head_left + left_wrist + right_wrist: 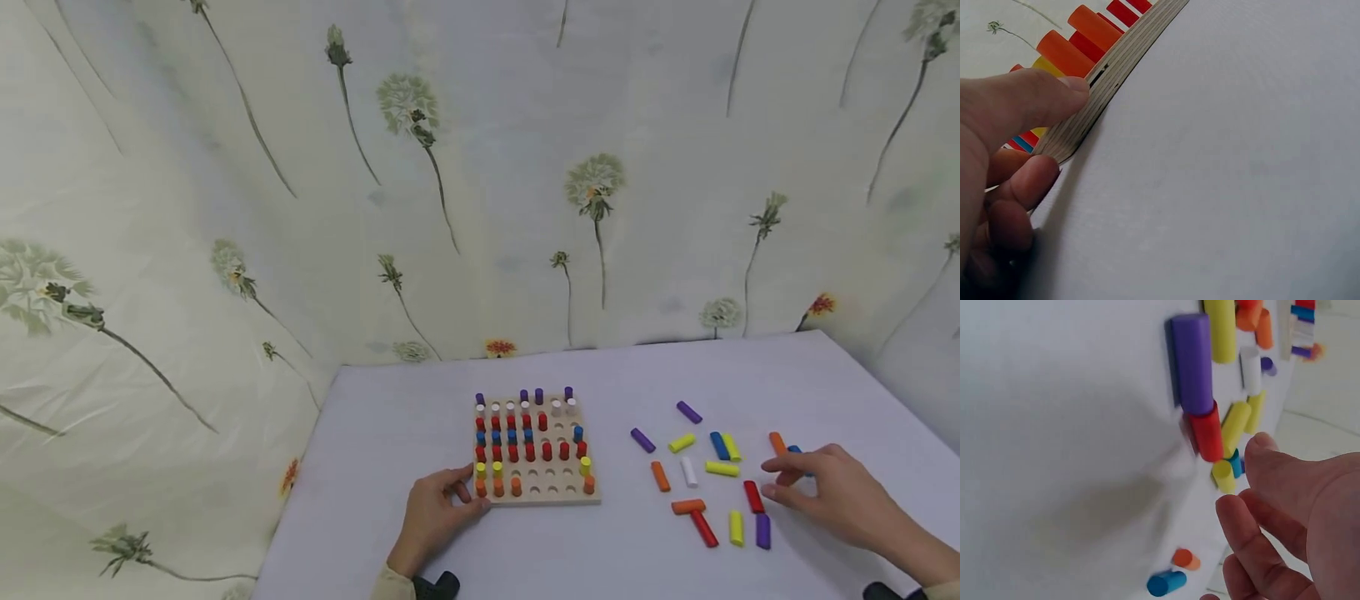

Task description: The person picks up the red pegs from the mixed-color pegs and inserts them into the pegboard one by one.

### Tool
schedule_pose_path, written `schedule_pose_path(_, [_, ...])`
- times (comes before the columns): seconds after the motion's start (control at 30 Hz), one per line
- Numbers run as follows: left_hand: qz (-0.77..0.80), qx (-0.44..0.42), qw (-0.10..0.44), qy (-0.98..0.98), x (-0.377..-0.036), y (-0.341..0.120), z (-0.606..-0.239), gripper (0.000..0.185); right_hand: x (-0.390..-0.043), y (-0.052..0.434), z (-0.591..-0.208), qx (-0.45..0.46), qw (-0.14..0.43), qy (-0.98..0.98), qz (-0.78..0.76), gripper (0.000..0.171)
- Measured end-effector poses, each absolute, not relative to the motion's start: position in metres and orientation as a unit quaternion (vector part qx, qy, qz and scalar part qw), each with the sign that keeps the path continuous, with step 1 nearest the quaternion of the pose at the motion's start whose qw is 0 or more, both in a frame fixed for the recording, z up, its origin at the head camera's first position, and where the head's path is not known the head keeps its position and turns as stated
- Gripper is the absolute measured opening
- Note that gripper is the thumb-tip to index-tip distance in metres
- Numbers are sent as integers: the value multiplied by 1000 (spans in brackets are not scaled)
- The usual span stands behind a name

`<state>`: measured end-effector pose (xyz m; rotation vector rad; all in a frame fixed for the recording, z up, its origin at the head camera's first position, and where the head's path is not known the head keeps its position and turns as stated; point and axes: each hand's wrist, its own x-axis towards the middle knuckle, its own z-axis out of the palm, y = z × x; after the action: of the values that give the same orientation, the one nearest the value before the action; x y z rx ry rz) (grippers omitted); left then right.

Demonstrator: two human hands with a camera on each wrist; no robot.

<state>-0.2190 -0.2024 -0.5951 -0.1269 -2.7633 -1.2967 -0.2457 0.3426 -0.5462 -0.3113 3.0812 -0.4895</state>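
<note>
Right hand [825, 487] hovers, fingers loosely curled, empty, above loose pegs [753, 497] on bench [390, 433]. Left hand [438, 508] pinches pegboard [592, 497] corner. Pegs likely light, rigid, smooth, prone to roll; best pinched mid-shaft.

A square wooden peg board [557, 495] lay flat on the tabletop [390, 433], its rows partly filled with upright coloured pegs. To its right, loose pegs were scattered lying down; an orange peg [777, 442] and a blue peg [795, 451] lay side by side.
</note>
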Motion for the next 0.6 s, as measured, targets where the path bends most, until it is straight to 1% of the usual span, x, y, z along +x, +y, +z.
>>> schedule_pose_path(0.13, [-433, -37, 46, -899, -220, -204, -595, 58, -248, 338, -550, -103, 14, 981, -166, 47])
schedule_pose_path(0.23, [-435, -36, 45, -899, -220, -205, -596, 59, -250, 337, -554, -100, 29, 980, -168, 52])
schedule_pose_path(0.43, [-429, -37, 45, -901, -222, -206, -597, 60, -250, 335, -563, -101, 38, 979, -172, 53])
schedule_pose_path(0.6, [-423, -39, 41, -904, -221, -205, -597, 60, -250, 334, -562, -112, 47, 979, -164, 49])
